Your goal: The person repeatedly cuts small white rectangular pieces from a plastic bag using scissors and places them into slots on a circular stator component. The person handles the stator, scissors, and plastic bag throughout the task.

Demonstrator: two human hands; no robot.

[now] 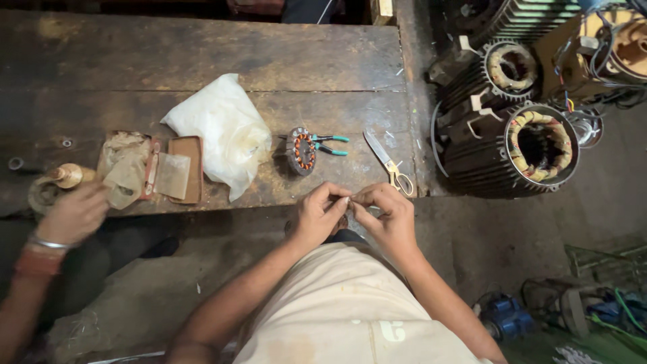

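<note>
My left hand (318,217) and my right hand (386,216) meet fingertip to fingertip just below the front edge of a worn wooden bench (202,61). They pinch something very small between them; it is too small to make out. Just beyond my hands on the bench lie a small round stator (301,151) with copper-orange coils, pliers with teal handles (330,144) and scissors (389,164) with yellowish handles.
A crumpled white plastic bag (222,131) and an open brown tin (176,168) lie on the bench's left part. Another person's hand (73,214) with a bangle holds a wooden-handled tool (65,176) at far left. Large wound motor stators (532,145) stand on the floor right.
</note>
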